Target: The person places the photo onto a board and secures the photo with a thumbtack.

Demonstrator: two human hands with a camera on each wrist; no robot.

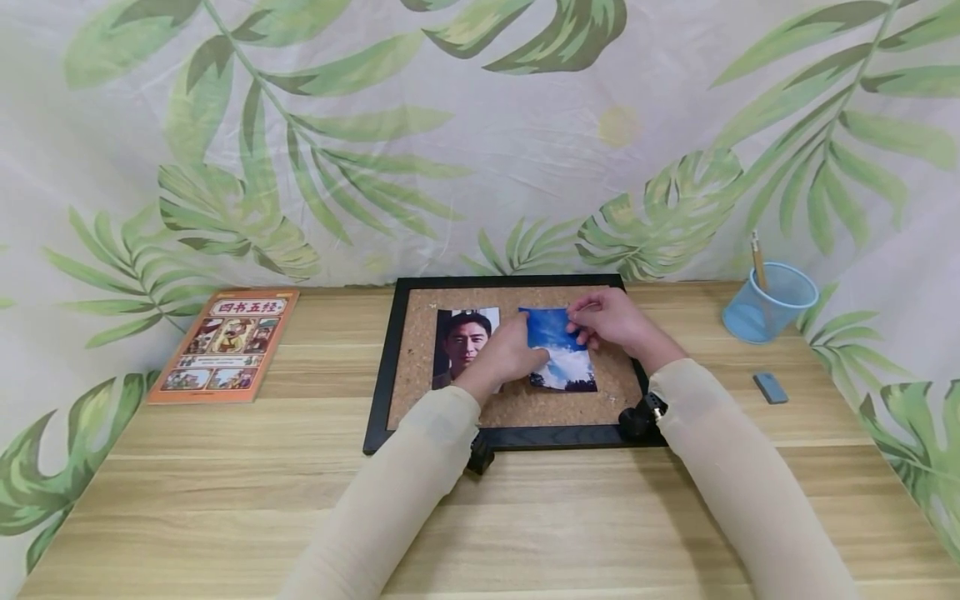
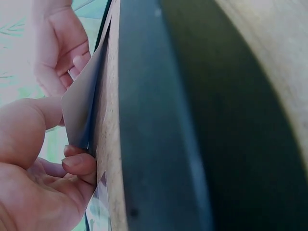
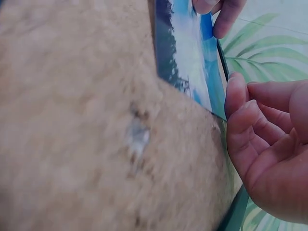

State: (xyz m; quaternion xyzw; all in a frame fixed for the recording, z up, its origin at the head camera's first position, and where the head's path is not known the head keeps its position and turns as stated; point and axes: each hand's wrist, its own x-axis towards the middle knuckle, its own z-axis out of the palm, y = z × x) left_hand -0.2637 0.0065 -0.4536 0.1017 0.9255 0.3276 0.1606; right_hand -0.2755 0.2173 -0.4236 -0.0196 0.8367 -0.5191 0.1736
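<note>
A photo of blue sky and clouds (image 1: pixel 561 354) lies over the right half of a cork board (image 1: pixel 517 414) with a black frame. My left hand (image 1: pixel 508 354) grips its left edge, thumb low on the picture. In the left wrist view, the photo's pale back (image 2: pixel 82 98) tilts off the cork between that hand's fingers. At the upper right corner, my right hand (image 1: pixel 609 317) pinches the photo with curled fingers; anything small between the fingertips is hidden. Left of it is a portrait photo (image 1: pixel 467 333), partly covered by my left hand.
A clear pin (image 3: pixel 138 135) sits in the cork in the right wrist view. An orange book (image 1: pixel 227 346) lies at the left of the wooden table. On the right stand a blue mesh cup (image 1: pixel 768 304) with a pencil (image 1: pixel 757 262) and a small grey-blue block (image 1: pixel 770 388).
</note>
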